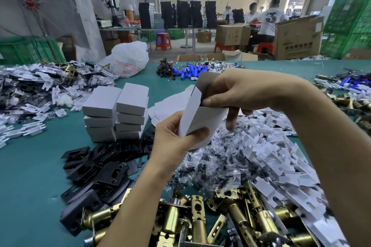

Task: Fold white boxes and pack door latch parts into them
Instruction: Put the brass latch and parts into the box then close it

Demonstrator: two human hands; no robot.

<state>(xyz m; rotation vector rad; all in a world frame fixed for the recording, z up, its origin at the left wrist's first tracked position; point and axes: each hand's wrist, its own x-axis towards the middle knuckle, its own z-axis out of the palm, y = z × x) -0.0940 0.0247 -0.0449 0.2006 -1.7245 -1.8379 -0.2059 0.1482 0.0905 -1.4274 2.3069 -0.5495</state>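
Above the bench (26,166), the left hand (174,138) grips the lower end of a half-folded box (202,120); the right hand (230,94) pinches its top flap; left of the box stand closed boxes (118,110); nearer than it lie plates (96,166) and latches (200,220).

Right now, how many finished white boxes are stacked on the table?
7: three in the left stack, four in the right stack touching it. More may be hidden behind them.
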